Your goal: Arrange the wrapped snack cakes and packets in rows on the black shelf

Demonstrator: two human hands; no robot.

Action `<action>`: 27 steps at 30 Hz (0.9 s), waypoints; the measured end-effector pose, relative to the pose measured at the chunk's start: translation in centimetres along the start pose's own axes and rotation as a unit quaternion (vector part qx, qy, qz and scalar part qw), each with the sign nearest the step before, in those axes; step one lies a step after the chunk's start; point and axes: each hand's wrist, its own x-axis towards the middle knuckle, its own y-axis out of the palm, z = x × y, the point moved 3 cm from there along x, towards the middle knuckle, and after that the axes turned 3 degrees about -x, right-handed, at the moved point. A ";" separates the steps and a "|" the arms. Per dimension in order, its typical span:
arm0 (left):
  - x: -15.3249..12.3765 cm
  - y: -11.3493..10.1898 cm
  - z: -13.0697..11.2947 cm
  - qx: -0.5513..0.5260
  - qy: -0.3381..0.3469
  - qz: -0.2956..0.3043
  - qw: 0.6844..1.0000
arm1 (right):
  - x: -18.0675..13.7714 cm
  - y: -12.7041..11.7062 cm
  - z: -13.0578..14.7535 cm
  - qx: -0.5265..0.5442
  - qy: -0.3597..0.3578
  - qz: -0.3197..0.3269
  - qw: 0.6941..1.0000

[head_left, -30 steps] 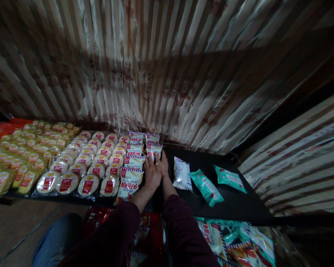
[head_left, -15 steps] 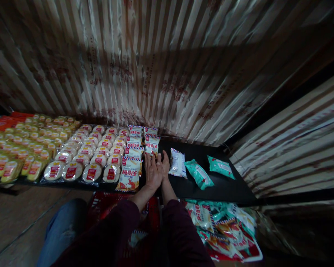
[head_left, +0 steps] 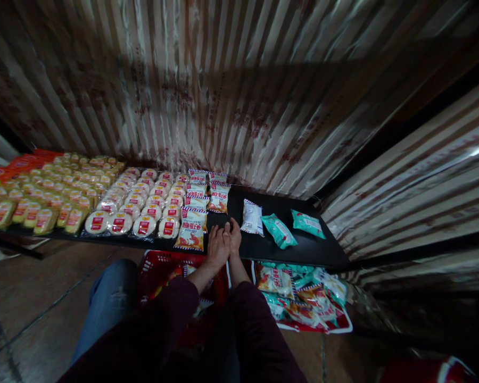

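My left hand (head_left: 219, 246) and my right hand (head_left: 234, 238) are side by side over the front part of the black shelf (head_left: 247, 248), overlapping a little. Both have their fingers stretched forward, and nothing shows in either. Left of them lies the front snack bag (head_left: 191, 229) with a shrimp picture. Beyond my fingertips, another printed snack bag (head_left: 219, 198) lies in the second column, apart from my hands. A white snack bag (head_left: 252, 217), turned plain side up, rests just right of my right hand.
Green bags (head_left: 279, 231) lie to the right. Round wrapped cakes (head_left: 145, 226) and yellow packs (head_left: 46, 220) fill the left. Below the shelf's edge are a red basket (head_left: 155, 259) and another basket (head_left: 345, 325) heaped with bags. A striped sheet (head_left: 231, 96) hangs behind.
Both hands have drawn back from the second-column snack bag, which they were touching, toward the shelf's front edge. The view has shifted, showing more of the baskets and floor.
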 end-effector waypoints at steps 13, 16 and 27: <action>-8.6 -3.3 4.1 0.028 0.170 0.063 0.983 | -5.5 -2.3 -4.0 -0.103 -0.058 0.021 0.993; -11.2 -3.9 6.5 0.054 0.158 0.135 0.977 | -9.3 -1.9 -4.1 -0.141 -0.108 0.040 0.983; -16.3 -3.8 14.4 0.103 -0.148 0.316 0.931 | -15.5 2.0 -7.6 -0.321 0.093 0.401 0.853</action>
